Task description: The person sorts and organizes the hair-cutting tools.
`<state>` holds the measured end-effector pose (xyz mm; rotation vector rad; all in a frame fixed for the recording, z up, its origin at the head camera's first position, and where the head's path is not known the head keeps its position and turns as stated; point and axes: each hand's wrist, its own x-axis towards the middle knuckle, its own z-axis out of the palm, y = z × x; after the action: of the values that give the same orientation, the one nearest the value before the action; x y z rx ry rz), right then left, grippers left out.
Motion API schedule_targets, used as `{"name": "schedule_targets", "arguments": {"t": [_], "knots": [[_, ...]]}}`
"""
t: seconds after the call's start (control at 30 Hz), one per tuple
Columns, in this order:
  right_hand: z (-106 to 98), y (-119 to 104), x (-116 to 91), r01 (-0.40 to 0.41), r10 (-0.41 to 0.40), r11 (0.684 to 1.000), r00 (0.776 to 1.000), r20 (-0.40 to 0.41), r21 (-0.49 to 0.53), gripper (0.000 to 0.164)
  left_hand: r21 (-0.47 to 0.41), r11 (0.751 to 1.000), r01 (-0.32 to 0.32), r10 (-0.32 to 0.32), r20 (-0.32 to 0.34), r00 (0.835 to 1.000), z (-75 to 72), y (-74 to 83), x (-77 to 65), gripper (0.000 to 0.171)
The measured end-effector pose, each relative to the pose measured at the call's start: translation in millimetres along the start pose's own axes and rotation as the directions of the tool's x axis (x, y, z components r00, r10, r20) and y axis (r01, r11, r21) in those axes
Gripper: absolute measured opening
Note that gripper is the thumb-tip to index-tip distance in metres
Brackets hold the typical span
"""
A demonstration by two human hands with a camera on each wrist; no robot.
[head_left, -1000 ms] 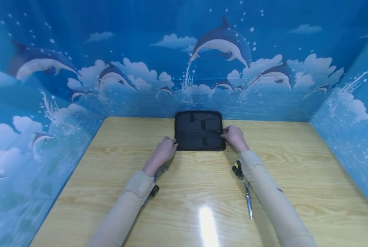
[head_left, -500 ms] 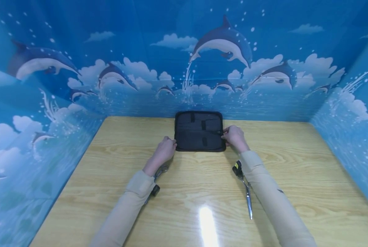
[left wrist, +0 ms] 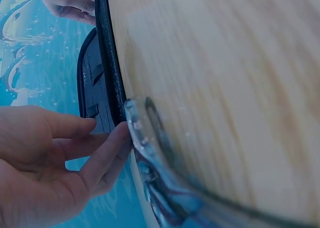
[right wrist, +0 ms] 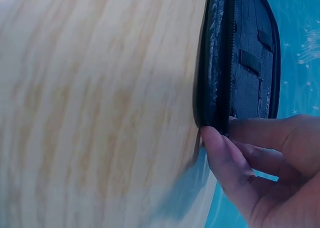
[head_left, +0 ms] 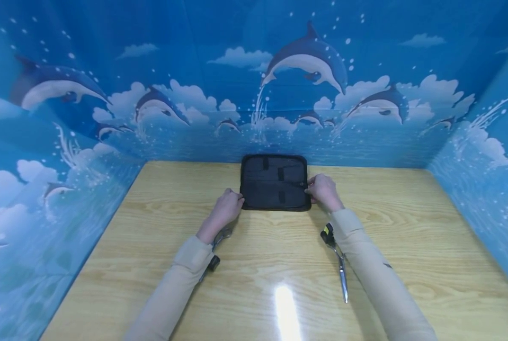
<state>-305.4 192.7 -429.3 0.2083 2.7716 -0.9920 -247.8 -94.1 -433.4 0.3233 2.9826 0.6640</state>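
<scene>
A black zip case lies unfolded at the far side of the table, with dark elastic loops on its inner face. At its near left corner, my left hand pinches the edge; in the left wrist view the fingertips are right at the zip border. My right hand holds the right edge, thumb and fingers on either side of the rim in the right wrist view. Silver scissors lie by the right forearm, a black piece with a yellow mark at their upper end. Another silver tool with loops is partly hidden under the left forearm.
The wood-grain table ends right behind the case at a blue dolphin-print curtain, which also rises along both sides. A bright light reflection shows on the table front.
The case has shifted very slightly toward me. Both hands stay at its edges almost unmoved, and the scissors lie as before.
</scene>
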Motion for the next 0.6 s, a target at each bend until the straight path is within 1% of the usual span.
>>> {"name": "schedule_targets", "arguments": {"t": [0.13,0.3,0.47,0.6], "knots": [[-0.9,-0.3,-1.2,0.004,-0.004,1.0,1.0,0.0,-0.001,0.04,0.008,1.0,-0.009,0.009,-0.008,1.0,-0.5,0.2,0.1,0.029],[-3.1,-0.5,-3.7,0.013,-0.013,1.0,1.0,0.004,-0.006,0.042,0.006,1.0,0.002,-0.002,0.002,1.0,-2.3,2.4,-0.2,0.03],[-2.6,-1.5,-7.3,-0.001,0.001,1.0,1.0,0.021,0.006,0.042,0.011,1.0,0.004,-0.004,0.002,1.0,-2.9,1.9,-2.3,0.029],[-0.4,-2.7,-9.2,-0.017,0.017,1.0,0.999,0.044,0.0,0.042,0.007,1.0,0.014,-0.014,-0.013,1.0,-1.0,-0.7,-4.8,0.027]]}}
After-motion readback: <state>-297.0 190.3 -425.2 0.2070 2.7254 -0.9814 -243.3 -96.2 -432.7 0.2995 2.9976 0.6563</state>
